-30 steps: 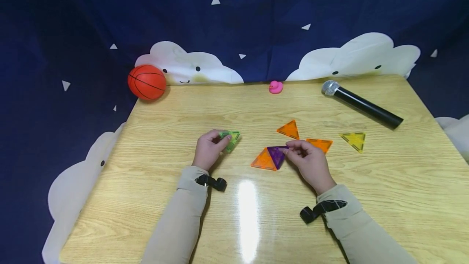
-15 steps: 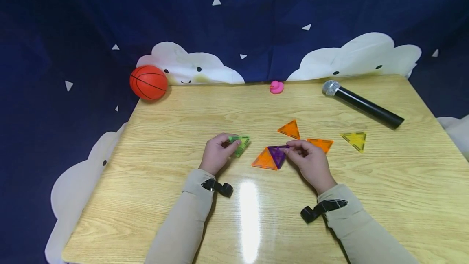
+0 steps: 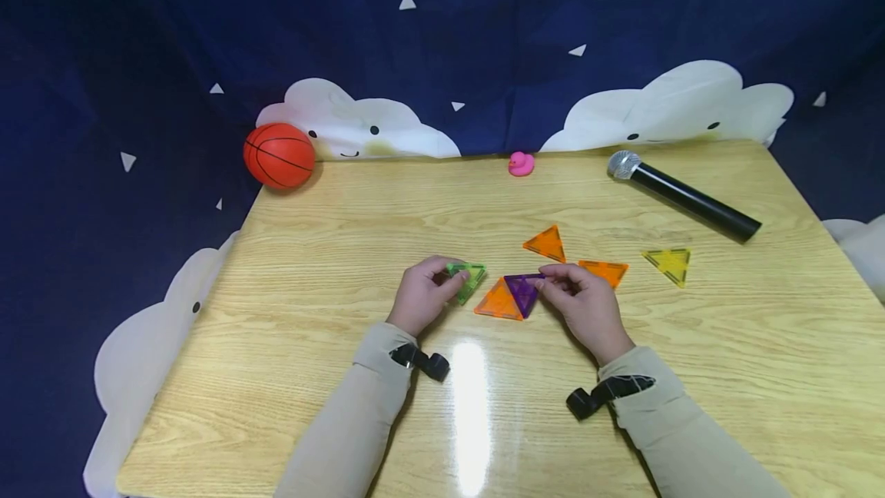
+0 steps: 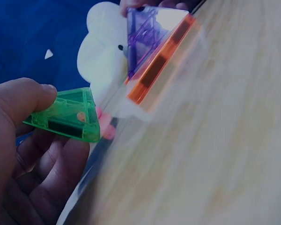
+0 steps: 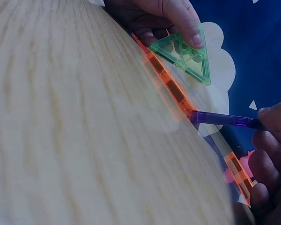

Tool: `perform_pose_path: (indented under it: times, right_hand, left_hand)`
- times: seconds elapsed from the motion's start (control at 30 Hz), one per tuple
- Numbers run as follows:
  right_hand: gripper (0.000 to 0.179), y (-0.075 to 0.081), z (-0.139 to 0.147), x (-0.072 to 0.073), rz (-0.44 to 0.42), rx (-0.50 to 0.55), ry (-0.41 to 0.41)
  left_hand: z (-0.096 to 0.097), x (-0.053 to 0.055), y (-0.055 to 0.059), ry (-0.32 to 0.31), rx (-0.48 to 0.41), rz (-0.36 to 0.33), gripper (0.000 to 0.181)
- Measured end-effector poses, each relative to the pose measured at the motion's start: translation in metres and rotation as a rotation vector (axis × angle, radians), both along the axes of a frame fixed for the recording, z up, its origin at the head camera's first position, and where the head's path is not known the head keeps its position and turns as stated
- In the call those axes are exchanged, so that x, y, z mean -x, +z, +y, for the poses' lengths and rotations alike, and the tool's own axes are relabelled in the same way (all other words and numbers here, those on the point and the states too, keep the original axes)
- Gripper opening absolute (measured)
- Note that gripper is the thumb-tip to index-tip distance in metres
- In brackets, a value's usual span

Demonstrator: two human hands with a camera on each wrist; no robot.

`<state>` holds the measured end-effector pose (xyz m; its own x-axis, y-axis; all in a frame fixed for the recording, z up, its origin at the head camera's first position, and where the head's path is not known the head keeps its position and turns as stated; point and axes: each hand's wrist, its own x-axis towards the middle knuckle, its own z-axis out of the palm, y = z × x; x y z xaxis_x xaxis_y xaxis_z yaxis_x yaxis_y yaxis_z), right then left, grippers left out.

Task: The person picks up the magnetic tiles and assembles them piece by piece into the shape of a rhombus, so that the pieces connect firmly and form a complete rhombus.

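My left hand pinches a green see-through triangular magnetic tile between thumb and fingers, just left of an orange triangular tile. In the left wrist view the green tile is held up off the table. My right hand pinches a purple triangular tile at its right corner. That purple tile meets the orange tile along one edge and rises from it at a tilt in the right wrist view. The orange tile lies on the table.
Two loose orange tiles, one farther back and one beside the right hand, lie near a yellow tile. Along the back are a red ball, a pink rubber duck and a black microphone.
My left hand has moved to the right with the green tile, bringing it close to the orange tile. The right hand has stayed in place, still pinching the purple tile.
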<state>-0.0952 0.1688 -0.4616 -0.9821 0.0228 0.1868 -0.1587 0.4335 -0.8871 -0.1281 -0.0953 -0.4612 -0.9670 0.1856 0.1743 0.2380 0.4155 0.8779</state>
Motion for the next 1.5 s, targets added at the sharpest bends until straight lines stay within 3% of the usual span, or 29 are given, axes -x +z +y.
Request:
perform_pose_path:
  times: [1.1,1.5]
  right_hand:
    - [0.023,0.0,-0.001,-0.002,0.041,0.047,0.025]
    - [0.023,0.0,-0.001,-0.004,0.037,0.067,0.019]
  left_hand:
    - [0.016,-0.008,0.002,0.0,0.066,-0.066,0.018]
    - [0.016,-0.008,0.002,-0.01,0.095,-0.037,0.018]
